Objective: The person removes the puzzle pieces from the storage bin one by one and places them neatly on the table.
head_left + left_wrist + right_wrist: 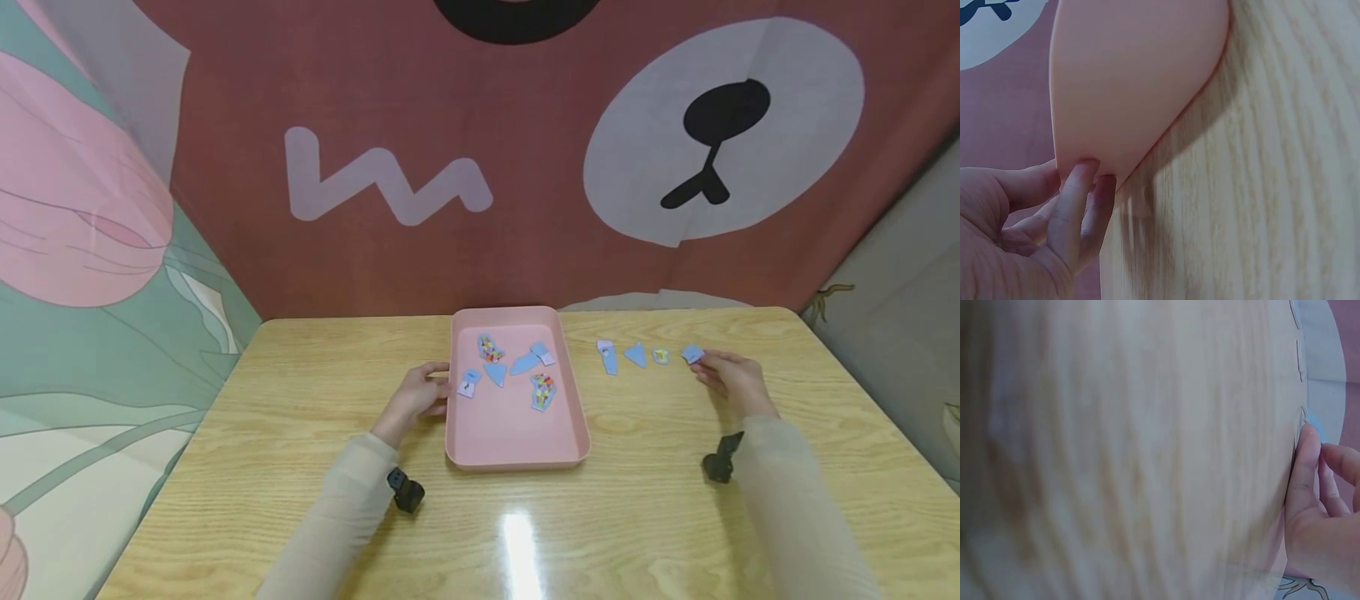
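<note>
1. Wood-grained surface (637,508) is being backed by a printed cloth (375,83).
2. Just right of the left grip (415,398), a pink tray (517,442) is being held by its side wall; loose pieces (543,392) are being carried inside.
3. By the right grip (733,381), a blue piece (692,354) is being pinched, flanked on that grip's left by three row pieces (635,354).
4. Apparently, the row's end piece is being placed or picked up; accordingly, release or lifting is being called for next.
</note>
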`<state>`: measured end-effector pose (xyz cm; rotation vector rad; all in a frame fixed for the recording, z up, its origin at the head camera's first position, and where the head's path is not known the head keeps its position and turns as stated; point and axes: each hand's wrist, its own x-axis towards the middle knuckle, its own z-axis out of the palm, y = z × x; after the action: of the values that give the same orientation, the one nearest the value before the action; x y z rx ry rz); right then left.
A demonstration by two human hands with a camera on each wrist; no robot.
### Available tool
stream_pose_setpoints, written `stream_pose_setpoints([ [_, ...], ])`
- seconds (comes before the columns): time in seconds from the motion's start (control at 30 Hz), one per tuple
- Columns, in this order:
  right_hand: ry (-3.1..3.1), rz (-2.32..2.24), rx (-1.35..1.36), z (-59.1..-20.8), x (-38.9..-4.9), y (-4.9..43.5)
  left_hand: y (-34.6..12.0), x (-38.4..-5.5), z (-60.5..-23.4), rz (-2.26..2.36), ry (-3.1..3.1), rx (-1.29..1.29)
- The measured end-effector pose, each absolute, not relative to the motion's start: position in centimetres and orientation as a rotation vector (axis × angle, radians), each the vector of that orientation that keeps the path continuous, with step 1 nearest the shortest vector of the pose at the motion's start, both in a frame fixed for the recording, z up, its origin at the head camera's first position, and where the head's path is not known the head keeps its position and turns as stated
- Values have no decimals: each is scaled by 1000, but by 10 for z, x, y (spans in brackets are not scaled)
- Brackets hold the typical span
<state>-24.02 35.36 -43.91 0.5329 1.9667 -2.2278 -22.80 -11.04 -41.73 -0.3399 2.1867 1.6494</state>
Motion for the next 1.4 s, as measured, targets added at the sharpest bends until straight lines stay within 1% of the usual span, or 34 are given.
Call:
stream_pose_setpoints([
  [0.33,1980,-2198,522,-438,-239,356,-110,-228,-417,1662,2172,-341],
  [0.53,2084,-2081,545,-435,-240,356,-109,-227,-417,1657,2178,-344],
  [0.6,2119,-2049,499,-434,-241,353,-109,-227,-417,1655,2181,-338],
  [0.7,2162,-2005,346,-430,-242,347,-110,-227,-418,1651,2187,-339],
  [0.8,2221,-1919,177,-422,-245,334,-110,-227,-418,1650,2192,-335],
  [0.9,2303,-1777,86,-413,-252,316,-110,-228,-418,1648,2193,-332],
  [1.17,2360,-1546,-46,-393,-268,264,-110,-228,-418,1653,2194,-329],
  [1.4,2389,-1386,-186,-388,-268,226,-110,-229,-420,1650,2196,-325],
])
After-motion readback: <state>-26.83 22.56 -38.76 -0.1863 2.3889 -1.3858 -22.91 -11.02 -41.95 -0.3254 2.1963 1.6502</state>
